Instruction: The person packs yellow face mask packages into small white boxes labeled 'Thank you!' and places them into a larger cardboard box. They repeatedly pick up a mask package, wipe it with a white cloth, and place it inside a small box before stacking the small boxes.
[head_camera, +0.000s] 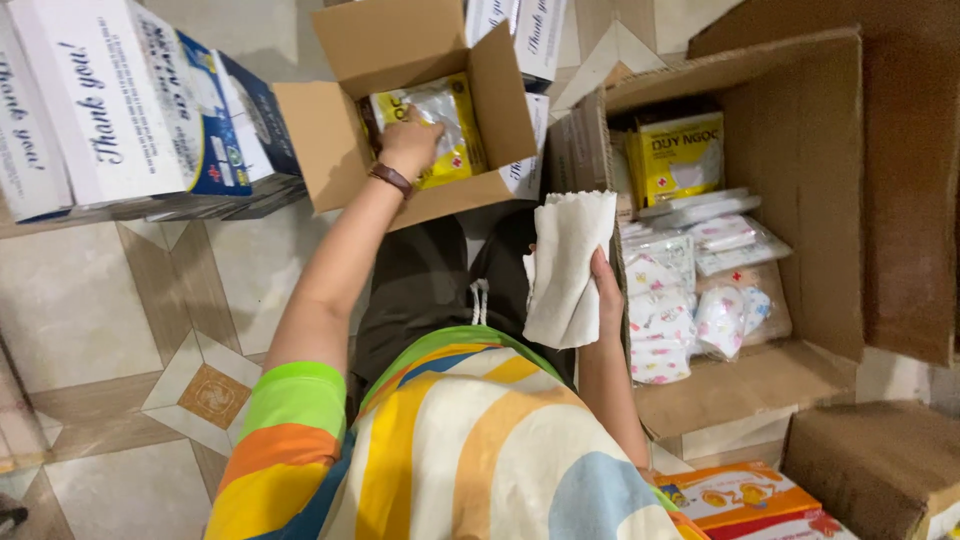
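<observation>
Fingers of the right hand (606, 290) are wrapped around a stack of white masks (567, 262), held up just above the lap, beside the large cardboard box (800, 150) full of bagged patterned masks (690, 300). Further out, the left hand (410, 140) reaches into the small open carton (420, 50), palm down, fingers pressed flat on a yellow packet (445, 125) lying inside; they aren't curled around it. Off to the left side, white printed boxes (110, 100) sit stacked on the tiled floor (90, 320).
</observation>
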